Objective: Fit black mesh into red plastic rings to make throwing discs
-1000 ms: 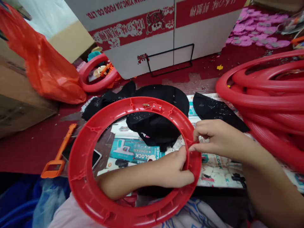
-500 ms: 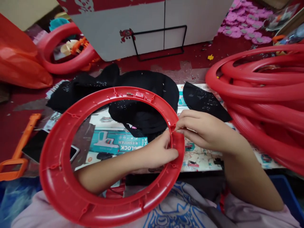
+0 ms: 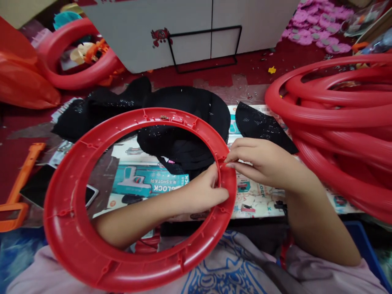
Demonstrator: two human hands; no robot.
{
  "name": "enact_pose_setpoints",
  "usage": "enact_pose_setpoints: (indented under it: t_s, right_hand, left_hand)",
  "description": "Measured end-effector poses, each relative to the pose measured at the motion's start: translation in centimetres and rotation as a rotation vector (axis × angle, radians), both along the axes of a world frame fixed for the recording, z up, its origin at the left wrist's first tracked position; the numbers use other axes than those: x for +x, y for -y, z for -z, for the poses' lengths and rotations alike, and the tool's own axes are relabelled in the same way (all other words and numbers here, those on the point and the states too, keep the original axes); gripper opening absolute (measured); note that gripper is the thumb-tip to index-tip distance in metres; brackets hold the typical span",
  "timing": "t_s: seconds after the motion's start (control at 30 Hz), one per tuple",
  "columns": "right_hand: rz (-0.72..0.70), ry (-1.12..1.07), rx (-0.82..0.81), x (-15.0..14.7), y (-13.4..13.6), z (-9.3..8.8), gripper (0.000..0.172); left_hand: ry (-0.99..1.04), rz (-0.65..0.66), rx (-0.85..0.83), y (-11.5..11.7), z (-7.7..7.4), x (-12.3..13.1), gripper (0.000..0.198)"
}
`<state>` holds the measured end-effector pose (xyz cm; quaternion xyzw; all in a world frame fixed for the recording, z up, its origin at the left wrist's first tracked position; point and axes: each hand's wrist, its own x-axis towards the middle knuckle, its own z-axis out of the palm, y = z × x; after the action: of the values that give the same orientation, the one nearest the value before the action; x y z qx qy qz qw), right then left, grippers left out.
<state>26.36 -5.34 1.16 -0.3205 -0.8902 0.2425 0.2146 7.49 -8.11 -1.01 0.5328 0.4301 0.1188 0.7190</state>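
Cluttered red floor, left hand gripping red ring; right hand pinching rim, pinched spot unclear

Red ring – plain; stacked hoops red too. Black mesh cloth with pale specks. Orange tool, white box.

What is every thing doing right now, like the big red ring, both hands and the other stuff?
red ring: held up, tilted, ribbed side up.
left hand: passed through the ring, shut on its inner edge.
right hand: pinching the ring's rim from outside.
pile of red rings: stacked at the right, untouched.
black mesh cloth: crumpled, lying loose.
phone: flat, screen dark.
orange tool: lying flat, untouched.
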Motion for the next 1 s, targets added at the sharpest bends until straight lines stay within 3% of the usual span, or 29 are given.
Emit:
enact_pose_setpoints:
  t_s: [0.23,0.37,0.73,1.0]
  right_hand:
    - [-0.025,-0.078,0.118,-0.25,0.05,0.17,0.016]
    - [0.056,-0.068,0.082,-0.16,-0.01,0.09,0.01]
    - [-0.04,0.065,-0.012,-0.23,0.3,-0.47,0.018]
    - [-0.041,0.035,0.041,-0.49,0.11,0.35,0.019]
  left_hand:
    - [0.006,0.006,0.026,-0.06,0.77,-0.05,0.034]
    - [0.023,0.006,0.024,-0.2,0.57,-0.03,0.031]
    - [0.029,0.007,0.014,-0.2,0.63,-0.03,0.033]
    - [-0.015,0.029,0.067,-0.13,0.78,-0.18,0.037]
